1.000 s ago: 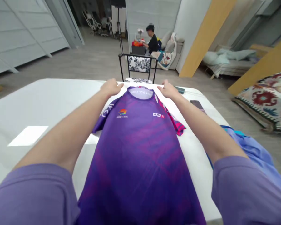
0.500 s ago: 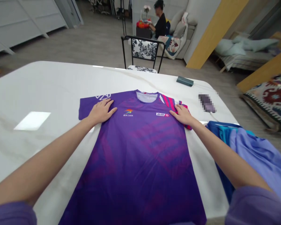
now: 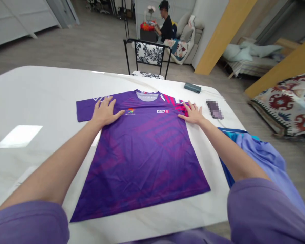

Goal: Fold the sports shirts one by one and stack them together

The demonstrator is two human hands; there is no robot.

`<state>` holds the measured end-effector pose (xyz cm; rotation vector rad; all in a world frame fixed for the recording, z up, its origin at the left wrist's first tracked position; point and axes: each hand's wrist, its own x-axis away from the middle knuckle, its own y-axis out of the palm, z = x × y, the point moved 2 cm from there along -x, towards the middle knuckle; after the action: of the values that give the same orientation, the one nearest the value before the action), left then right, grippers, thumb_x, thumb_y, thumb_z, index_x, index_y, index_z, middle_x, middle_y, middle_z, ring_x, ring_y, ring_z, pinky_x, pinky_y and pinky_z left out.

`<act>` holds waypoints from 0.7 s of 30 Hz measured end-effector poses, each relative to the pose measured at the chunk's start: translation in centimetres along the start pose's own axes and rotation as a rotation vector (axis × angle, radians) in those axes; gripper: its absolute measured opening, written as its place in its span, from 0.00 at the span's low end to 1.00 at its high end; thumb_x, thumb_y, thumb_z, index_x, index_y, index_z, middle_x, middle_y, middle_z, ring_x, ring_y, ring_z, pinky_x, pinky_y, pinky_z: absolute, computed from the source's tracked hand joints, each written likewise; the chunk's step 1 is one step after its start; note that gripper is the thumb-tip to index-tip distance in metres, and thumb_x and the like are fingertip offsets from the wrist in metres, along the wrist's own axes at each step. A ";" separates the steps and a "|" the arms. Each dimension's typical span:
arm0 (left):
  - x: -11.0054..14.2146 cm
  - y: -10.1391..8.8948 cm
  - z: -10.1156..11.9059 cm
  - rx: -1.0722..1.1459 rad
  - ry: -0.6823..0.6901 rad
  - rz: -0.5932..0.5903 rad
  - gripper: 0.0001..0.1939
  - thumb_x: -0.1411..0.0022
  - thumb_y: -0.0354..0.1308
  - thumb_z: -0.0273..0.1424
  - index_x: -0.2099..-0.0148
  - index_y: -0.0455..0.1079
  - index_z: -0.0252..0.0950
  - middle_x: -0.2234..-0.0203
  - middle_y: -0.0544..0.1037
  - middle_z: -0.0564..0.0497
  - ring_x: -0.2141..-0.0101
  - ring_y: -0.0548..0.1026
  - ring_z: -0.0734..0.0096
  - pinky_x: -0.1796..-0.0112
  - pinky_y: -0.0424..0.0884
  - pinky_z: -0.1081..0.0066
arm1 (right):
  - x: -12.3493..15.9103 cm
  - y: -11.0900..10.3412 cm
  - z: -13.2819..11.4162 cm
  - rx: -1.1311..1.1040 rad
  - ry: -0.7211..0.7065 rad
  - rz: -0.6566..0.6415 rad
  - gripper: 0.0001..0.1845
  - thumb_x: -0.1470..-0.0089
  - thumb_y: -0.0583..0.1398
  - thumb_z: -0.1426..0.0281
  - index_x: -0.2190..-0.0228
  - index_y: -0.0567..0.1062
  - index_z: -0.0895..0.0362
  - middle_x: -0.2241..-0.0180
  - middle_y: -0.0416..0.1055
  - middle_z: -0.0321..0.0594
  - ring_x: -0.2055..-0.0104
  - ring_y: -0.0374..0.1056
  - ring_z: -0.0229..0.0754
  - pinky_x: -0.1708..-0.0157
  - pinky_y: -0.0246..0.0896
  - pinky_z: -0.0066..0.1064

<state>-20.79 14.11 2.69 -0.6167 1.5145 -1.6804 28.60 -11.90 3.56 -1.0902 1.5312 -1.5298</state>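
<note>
A purple T-shirt (image 3: 142,152) with pink stripes at one shoulder lies spread face up on the white table (image 3: 51,91), its collar away from me and its whole hem showing. My left hand (image 3: 105,112) rests flat on the shirt near the left sleeve, fingers spread. On the opposite shoulder, over the pink stripes, lies my right hand (image 3: 193,113), its fingers also apart. Neither hand grips the fabric. Part of the right sleeve is hidden under my right hand.
At the table's right edge hangs a pile of blue and lavender clothes (image 3: 259,152). A phone (image 3: 215,109) and a dark green case (image 3: 192,87) lie at the far right. Beyond the table stand a chair (image 3: 148,54) and a seated person (image 3: 166,27).
The shirt has shifted away from me over the table, and its hem has come into view. Both hands moved with it, and their fingers are now more spread.
</note>
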 end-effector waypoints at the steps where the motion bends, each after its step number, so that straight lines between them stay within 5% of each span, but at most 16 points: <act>1: 1.0 -0.3 2.0 0.012 0.035 0.008 0.55 0.24 0.42 0.67 0.13 0.54 0.33 0.14 0.50 0.37 0.15 0.45 0.43 0.19 0.39 0.43 | 2.2 0.1 0.1 0.022 -0.010 -0.005 0.63 0.35 0.53 0.26 0.15 0.48 0.45 0.13 0.32 0.47 0.13 0.32 0.79 0.22 0.27 0.84; 5: 6.4 -0.6 11.2 0.065 0.208 -0.072 0.53 0.24 0.44 0.67 0.13 0.53 0.36 0.15 0.52 0.38 0.15 0.45 0.43 0.19 0.38 0.39 | 11.7 -0.4 1.6 0.022 0.047 -0.011 0.61 0.33 0.53 0.27 0.16 0.53 0.49 0.15 0.43 0.58 0.15 0.42 0.79 0.20 0.35 0.78; 8: 11.5 -0.1 16.8 0.081 0.318 -0.135 0.52 0.24 0.46 0.67 0.12 0.51 0.41 0.14 0.51 0.40 0.15 0.44 0.44 0.19 0.37 0.38 | 18.6 -3.0 5.2 0.014 0.104 0.096 0.55 0.28 0.50 0.33 0.17 0.56 0.54 0.18 0.53 0.61 0.15 0.49 0.71 0.19 0.38 0.72; 11: 16.3 0.8 19.7 0.073 0.394 -0.168 0.52 0.24 0.48 0.67 0.12 0.51 0.44 0.14 0.50 0.42 0.15 0.45 0.45 0.19 0.37 0.39 | 25.4 -6.2 10.3 0.034 0.121 0.176 0.45 0.24 0.50 0.39 0.21 0.65 0.53 0.23 0.65 0.58 0.20 0.60 0.65 0.18 0.38 0.69; 14: 19.9 1.4 20.3 0.052 0.433 -0.209 0.51 0.25 0.49 0.67 0.12 0.51 0.45 0.14 0.50 0.43 0.15 0.47 0.44 0.19 0.39 0.39 | 30.8 -7.8 14.0 0.046 0.160 0.198 0.37 0.24 0.52 0.43 0.29 0.75 0.52 0.29 0.74 0.56 0.25 0.68 0.64 0.19 0.41 0.68; 17: 22.1 1.1 20.0 0.040 0.448 -0.176 0.51 0.24 0.50 0.65 0.12 0.50 0.46 0.14 0.50 0.44 0.15 0.47 0.46 0.18 0.40 0.41 | 31.8 -7.4 13.3 0.001 0.106 0.237 0.33 0.22 0.52 0.46 0.33 0.77 0.53 0.32 0.77 0.54 0.26 0.69 0.63 0.20 0.44 0.66; 21: 24.0 0.1 20.3 0.031 0.415 -0.074 0.48 0.22 0.51 0.62 0.11 0.49 0.49 0.14 0.51 0.48 0.15 0.45 0.48 0.18 0.42 0.43 | 25.1 -5.7 6.6 -0.109 -0.056 0.222 0.33 0.21 0.52 0.46 0.32 0.76 0.53 0.30 0.75 0.52 0.26 0.66 0.62 0.23 0.49 0.60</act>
<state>-18.89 -17.25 2.67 -0.3203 1.7629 -1.9721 25.14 -37.22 10.89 -0.9782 1.6533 -1.2691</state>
